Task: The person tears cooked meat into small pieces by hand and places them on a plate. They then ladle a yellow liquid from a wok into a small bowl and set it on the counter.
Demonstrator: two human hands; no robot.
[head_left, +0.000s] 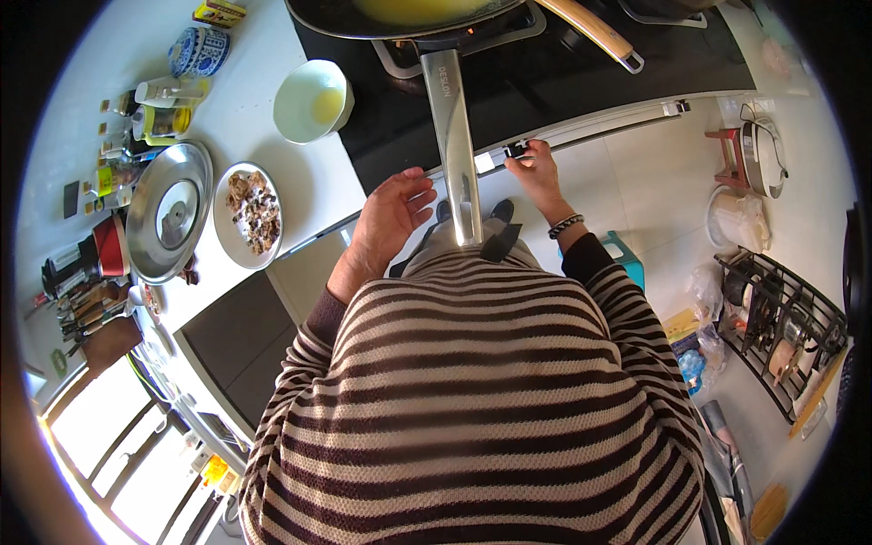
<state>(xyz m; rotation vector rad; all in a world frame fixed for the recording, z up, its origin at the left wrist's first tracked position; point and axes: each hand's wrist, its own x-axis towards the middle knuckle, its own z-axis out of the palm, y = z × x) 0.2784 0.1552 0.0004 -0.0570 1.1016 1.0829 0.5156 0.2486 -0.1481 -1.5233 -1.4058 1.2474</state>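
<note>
My right hand (538,174) pinches a black control knob (516,148) on the front edge of the black gas cooktop (388,129). To the left of the pan's metal handle (453,129), my left hand (395,208) hangs empty with its fingers apart. That handle juts toward my body from a dark frying pan (327,24) on a burner, where a small orange glow shows underneath. Yellow liquid (422,9) covers the visible part of the pan's bottom. A pale green bowl (291,102) on the counter has a little yellow liquid left inside.
An oval white plate (221,228) of chopped brown and dark food sits near the counter edge, beside a round metal lid (146,225). Bottles (163,122) line the counter behind. A wooden handle (593,34) extends over the cooktop's right side. A teal stool (632,266) stands on the floor.
</note>
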